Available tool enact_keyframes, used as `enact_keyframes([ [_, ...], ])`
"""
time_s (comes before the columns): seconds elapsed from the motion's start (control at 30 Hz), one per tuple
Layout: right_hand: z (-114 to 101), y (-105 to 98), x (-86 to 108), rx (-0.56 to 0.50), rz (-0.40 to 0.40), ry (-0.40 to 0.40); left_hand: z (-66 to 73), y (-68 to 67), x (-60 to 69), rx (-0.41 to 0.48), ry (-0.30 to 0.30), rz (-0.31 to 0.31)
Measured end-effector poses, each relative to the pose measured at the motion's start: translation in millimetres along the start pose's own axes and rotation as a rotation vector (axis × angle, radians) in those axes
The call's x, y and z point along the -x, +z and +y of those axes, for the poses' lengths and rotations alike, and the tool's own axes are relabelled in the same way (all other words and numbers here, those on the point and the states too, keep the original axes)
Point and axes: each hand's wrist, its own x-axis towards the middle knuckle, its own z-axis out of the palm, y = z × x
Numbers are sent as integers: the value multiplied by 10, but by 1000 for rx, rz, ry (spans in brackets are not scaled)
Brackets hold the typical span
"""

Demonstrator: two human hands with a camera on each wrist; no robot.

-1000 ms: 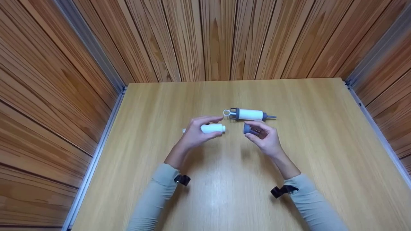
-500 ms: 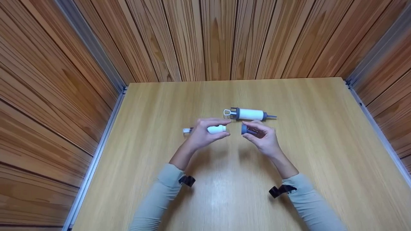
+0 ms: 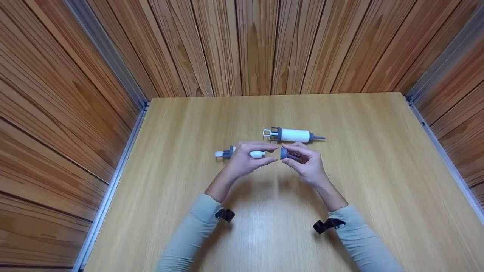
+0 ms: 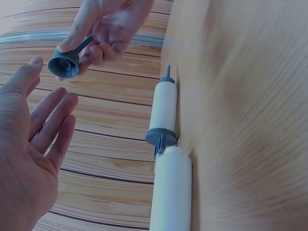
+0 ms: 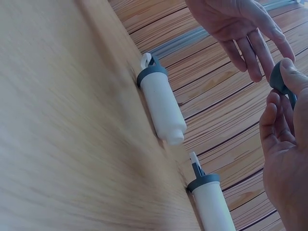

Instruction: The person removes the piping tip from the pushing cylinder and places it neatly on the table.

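Note:
My right hand [image 3: 309, 163] pinches a dark grey nozzle cap [image 3: 283, 153] between thumb and fingers above the table, its wide hollow end [image 4: 62, 67] facing the left hand. The left hand [image 3: 245, 160] is held just to the cap's left, fingers extended and a gap between them and the thumb; nothing is held there. Below and behind it lies a large white-barrelled syringe [image 5: 162, 108] with a grey collar and a light plunger handle [image 3: 219, 154]. Its bare narrow white tip points right. The left hand partly covers this syringe in the head view.
A second white syringe [image 3: 295, 135] lies just behind the hands, its grey nozzle [image 3: 319, 138] pointing right and its loop handle left. The wooden table [image 3: 257, 234] is bordered by plank walls [image 3: 257, 45] at the back and sides.
My left hand has moved right, away from over the syringe on the table, uncovering its collar and handle. The right hand has drifted slightly left with the nozzle cap, narrowing the gap between the hands.

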Motion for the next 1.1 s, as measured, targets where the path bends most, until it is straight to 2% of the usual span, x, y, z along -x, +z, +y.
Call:
enact_keyframes([
  [0.43,-35,49,0,-66,-24,-4,11,72,-19,0,-14,16],
  [0.63,-19,52,-1,-56,-30,-23,0,90,-30,24,-27,27],
  [0.93,31,54,5,-65,-30,-39,7,84,-33,18,3,31],
  [1.1,20,39,7,-72,-36,-17,15,73,-40,10,15,32],
])
